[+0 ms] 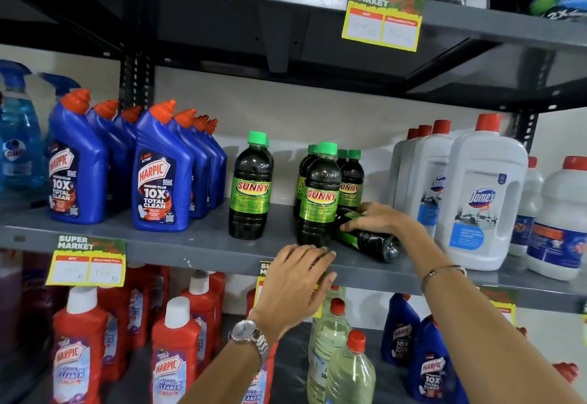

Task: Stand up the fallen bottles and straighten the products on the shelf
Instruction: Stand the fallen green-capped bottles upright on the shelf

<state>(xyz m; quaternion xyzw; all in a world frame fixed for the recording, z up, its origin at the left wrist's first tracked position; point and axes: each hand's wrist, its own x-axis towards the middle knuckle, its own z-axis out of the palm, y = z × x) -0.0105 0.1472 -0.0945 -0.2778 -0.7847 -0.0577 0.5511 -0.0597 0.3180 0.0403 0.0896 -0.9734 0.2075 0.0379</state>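
Right hand (376, 218) wrapped over fallen Sunny bottle (368, 235), lying base-outward, ready for righting. Left hand (295, 279) spread, empty, at shelf edge (197, 245), probably guarding standing Sunny bottle (319, 194).

In front of you, a grey shelf (197, 245) carries dark Sunny bottles (319, 195) with green caps and green-yellow labels. To your left stand blue Harpic bottles (158, 175) with orange-red caps. To your right stand white Domex jugs (482, 194) with red caps.
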